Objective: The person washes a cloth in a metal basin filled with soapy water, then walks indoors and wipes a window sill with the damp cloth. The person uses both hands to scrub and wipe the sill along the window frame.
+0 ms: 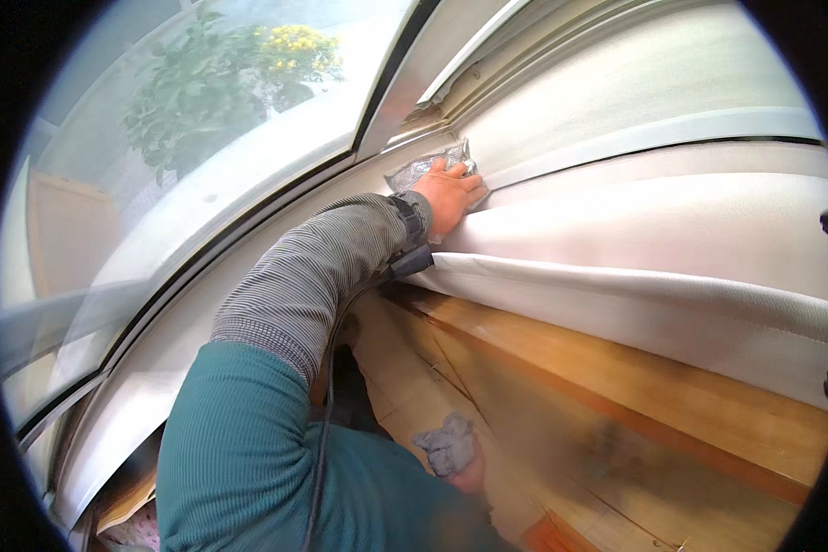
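My left hand point(451, 196) presses a damp-looking grey cloth point(411, 172) onto the white window sill point(348, 185), in the corner where the window frame meets the wall side. Its fingers are spread a little over the cloth, which shows beyond them and by the thumb side. A black strap point(408, 219) circles that wrist over a grey ribbed sleeve. Lower down, near my body, my right hand point(470, 475) holds a crumpled grey rag point(448, 443). Most of this hand is hidden behind the rag and my teal sleeve.
A dark cable point(330, 407) runs along my left arm from a black connector point(412, 261). White fabric point(628, 297) hangs at the right, above a wooden ledge point(635, 376). Left is the window glass point(200, 228), with a yellow-flowered plant point(297, 52) beyond it.
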A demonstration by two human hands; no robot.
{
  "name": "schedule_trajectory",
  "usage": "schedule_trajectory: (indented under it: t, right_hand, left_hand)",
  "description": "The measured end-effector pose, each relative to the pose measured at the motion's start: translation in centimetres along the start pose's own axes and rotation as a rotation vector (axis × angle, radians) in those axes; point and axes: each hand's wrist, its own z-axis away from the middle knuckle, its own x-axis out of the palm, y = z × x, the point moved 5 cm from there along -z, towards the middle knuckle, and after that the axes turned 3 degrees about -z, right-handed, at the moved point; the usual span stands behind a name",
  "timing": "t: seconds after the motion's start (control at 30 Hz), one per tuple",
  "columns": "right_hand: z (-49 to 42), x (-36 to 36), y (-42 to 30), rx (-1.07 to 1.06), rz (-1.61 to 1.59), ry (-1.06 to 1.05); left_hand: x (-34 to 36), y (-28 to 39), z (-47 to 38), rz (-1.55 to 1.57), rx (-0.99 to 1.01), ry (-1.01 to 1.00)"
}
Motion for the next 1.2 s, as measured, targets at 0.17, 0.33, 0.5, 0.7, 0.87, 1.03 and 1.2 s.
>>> schedule_trajectory:
  t: [0.17, 0.33, 0.5, 0.7, 0.87, 1.03, 1.2]
  right_hand:
    - [1.3, 1.7, -0.1, -0.14, 0.124, 0.154]
    - [2.0, 4.6, -0.6, -0.358, 0.346, 0.203]
    - [0.3, 6.7, 0.0, -0.237, 0.135, 0.123]
    - [-2.3, 9.1, 1.0, -0.191, 0.21, 0.1]
    - [-3.7, 10.6, 2.7, -0.149, 0.258, 0.121]
    - [-4.3, 10.8, 3.8, -0.135, 0.262, 0.073]
    - [-3.9, 10.3, 3.5, -0.133, 0.28, 0.103]
  left_hand:
    - [-0.4, -0.1, 0.2, 0.001, 0.005, 0.012]
    - [-2.1, -0.5, 6.2, 0.014, 0.055, 0.034]
    - [-3.6, -0.7, 17.3, 0.033, 0.024, -0.05]
    - [-5.5, -0.2, 30.7, 0.026, -0.119, -0.162]
    - [-6.7, 0.2, 42.6, 0.017, -0.233, -0.215]
    - [-7.7, 0.0, 50.5, -0.07, -0.373, -0.333]
    - [-9.4, 1.6, 48.7, -0.024, -0.366, -0.183]
